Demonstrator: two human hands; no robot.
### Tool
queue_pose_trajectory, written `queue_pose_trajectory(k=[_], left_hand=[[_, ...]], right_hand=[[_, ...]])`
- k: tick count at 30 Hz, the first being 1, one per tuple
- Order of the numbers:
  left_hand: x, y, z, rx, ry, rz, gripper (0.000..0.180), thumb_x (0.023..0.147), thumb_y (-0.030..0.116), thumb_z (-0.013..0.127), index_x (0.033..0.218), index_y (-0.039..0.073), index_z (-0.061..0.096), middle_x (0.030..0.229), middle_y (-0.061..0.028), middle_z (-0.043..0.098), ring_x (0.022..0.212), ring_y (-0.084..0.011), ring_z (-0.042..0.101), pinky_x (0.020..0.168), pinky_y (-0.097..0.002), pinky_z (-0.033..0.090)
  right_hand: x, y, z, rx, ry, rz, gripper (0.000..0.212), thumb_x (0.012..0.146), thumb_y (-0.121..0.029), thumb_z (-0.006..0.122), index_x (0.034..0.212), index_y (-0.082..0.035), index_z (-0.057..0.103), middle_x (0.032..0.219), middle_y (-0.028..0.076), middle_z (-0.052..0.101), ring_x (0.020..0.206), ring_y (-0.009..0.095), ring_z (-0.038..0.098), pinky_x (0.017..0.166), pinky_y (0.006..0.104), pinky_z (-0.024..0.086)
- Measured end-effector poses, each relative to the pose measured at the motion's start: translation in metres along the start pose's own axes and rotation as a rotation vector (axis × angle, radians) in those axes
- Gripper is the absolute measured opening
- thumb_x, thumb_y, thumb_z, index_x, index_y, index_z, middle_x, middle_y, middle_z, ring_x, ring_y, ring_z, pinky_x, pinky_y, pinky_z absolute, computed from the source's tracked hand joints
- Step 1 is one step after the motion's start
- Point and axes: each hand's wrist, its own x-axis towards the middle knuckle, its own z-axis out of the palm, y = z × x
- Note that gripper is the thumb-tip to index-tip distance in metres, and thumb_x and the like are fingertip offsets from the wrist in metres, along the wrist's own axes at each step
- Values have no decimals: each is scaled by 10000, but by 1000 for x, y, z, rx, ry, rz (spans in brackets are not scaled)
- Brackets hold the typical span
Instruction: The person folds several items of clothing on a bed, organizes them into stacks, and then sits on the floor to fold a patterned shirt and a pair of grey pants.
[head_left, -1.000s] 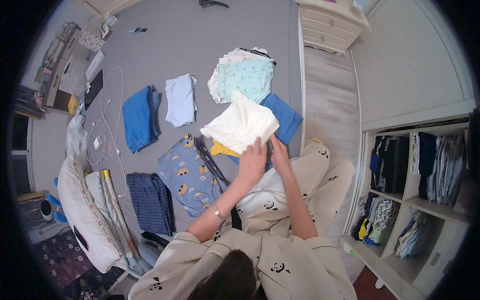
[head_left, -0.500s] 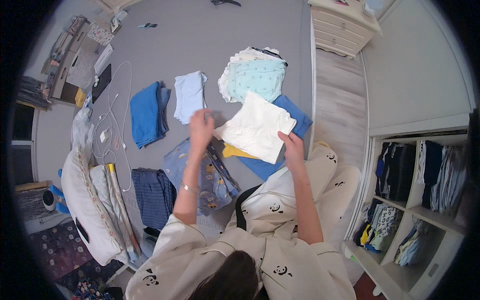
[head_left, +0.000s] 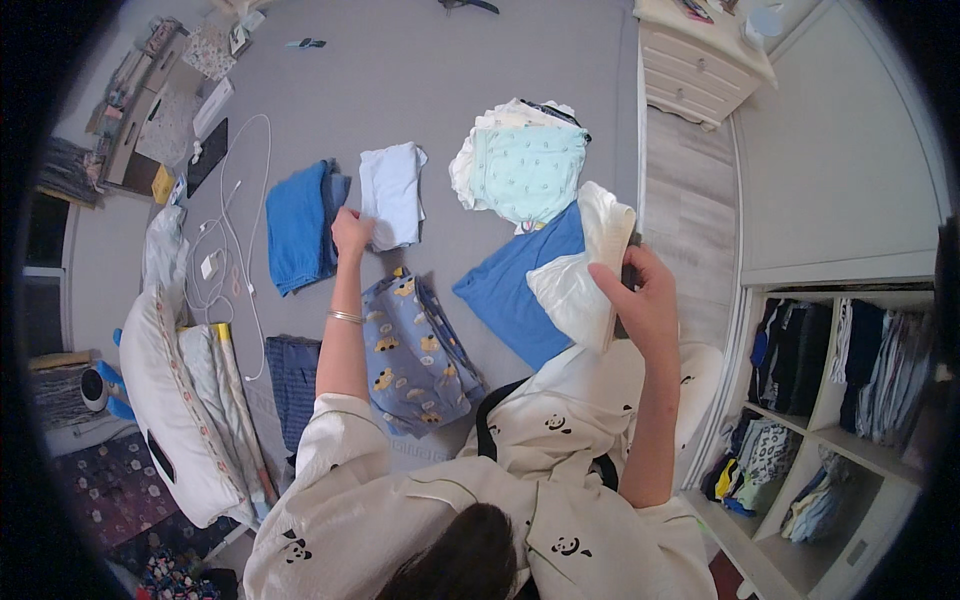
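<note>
My right hand (head_left: 645, 300) is closed on a folded white garment (head_left: 580, 295), raised on edge above a blue garment (head_left: 530, 285) on the bed. A dark piece shows behind that hand's fingers; I cannot make out what it is. My left hand (head_left: 352, 232), with a bracelet on its wrist, has curled fingers at the lower left edge of a folded light blue garment (head_left: 391, 195). Left of it lie folded bright blue trousers (head_left: 298, 230). Grey-blue printed pyjamas (head_left: 415, 355) lie nearer me, between my forearms.
A pile topped by a mint garment (head_left: 528, 170) lies farther back. Dark striped trousers (head_left: 292, 385), a white cable (head_left: 268, 180) and a pillow (head_left: 170, 420) are at left. Right of the bed stand a drawer cabinet (head_left: 690, 65) and a wardrobe (head_left: 810, 430) holding clothes.
My right hand has lifted the white garment rightward and tilted it up, baring more of the blue garment. My left hand has left the white garment and moved left. The yellow cloth no longer shows.
</note>
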Motion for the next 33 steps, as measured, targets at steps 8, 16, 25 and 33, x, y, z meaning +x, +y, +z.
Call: queue_pose_trajectory(k=[8,16,25,33], left_hand=[[6,15,-18,-858,-391,-368,217,692,183,667,757,-9,590,661,-48,540,506,-144,480,481,-276,385],[-4,61,-70,-1328,-641,-238,292,751,95,585,1024,-1,550,973,-94,564,839,-184,543,707,-307,448],[-149,151,-133,-738,-369,548,638,643,27,511,1267,134,427,1092,-131,516,1003,-209,487,849,-333,397],[-271,194,-94,-575,-566,835,798,664,69,617,1305,-20,150,1212,-275,396,885,-337,558,728,-377,466]], right_hand=[[0,9,17,96,-6,34,293,701,-75,602,965,6,503,891,112,554,763,182,542,703,279,430],[-4,6,24,276,45,62,295,717,-6,543,1009,-28,506,942,105,554,828,179,545,744,268,423],[-3,3,29,312,-38,27,340,723,40,540,1051,-51,559,962,75,556,883,140,527,787,243,403],[-13,15,52,207,72,138,376,796,-237,612,1093,-15,547,1025,120,582,924,164,541,794,281,419]])
